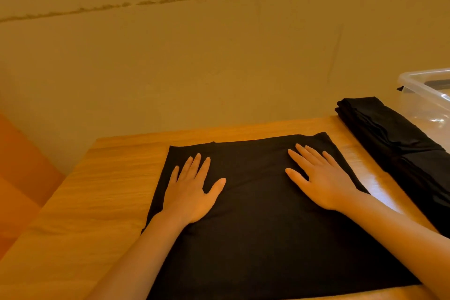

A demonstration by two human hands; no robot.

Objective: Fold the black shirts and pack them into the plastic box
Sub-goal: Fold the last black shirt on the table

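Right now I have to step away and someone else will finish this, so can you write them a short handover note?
Left hand and right hand: both flat, fingers straight, pressing the spread shirt on the table.
Folded shirts: stacked at the table's right edge, beside the plastic box.
Done: some shirts folded.
Left: fold the spread shirt, then pack all into the box; most of the box is out of view.
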